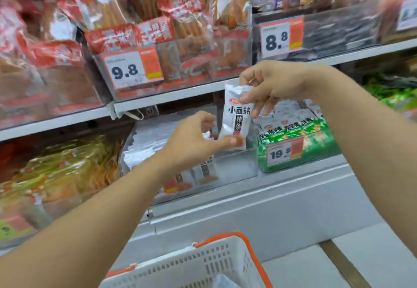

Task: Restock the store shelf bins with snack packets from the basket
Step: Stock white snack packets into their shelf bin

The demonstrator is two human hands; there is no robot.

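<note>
I have the white snack packet [237, 118] in a grip at both ends: my right hand [274, 85] pinches its top edge from above, thumb in front and fingers curled behind, while my left hand [194, 139] pinches the bottom corner between thumb and fingertip. I hold it upright and face-out this way, I think, so the printed front lines up with the rest before I drop it in. It hangs just above the clear bin [232, 170] on the lower shelf, which already holds a stack of the same white packets [155, 143], leaning back on the left with room left at the right. Just right of that bin sits a bin of green packets [300, 138] with a price tag on its front. Further left lie yellow packs [61, 170]. On the upper shelf [173, 98], red sausage-like snack packs [162, 16] crowd behind a price tag [133, 69] reading 9.8, and to the right another tag [282, 37] reads 8.8. Nearest to me, low in view, is the white basket [203, 269] with orange handles, one pale packet showing inside. The shelving runs across the whole far side; much of it is blurred.
</note>
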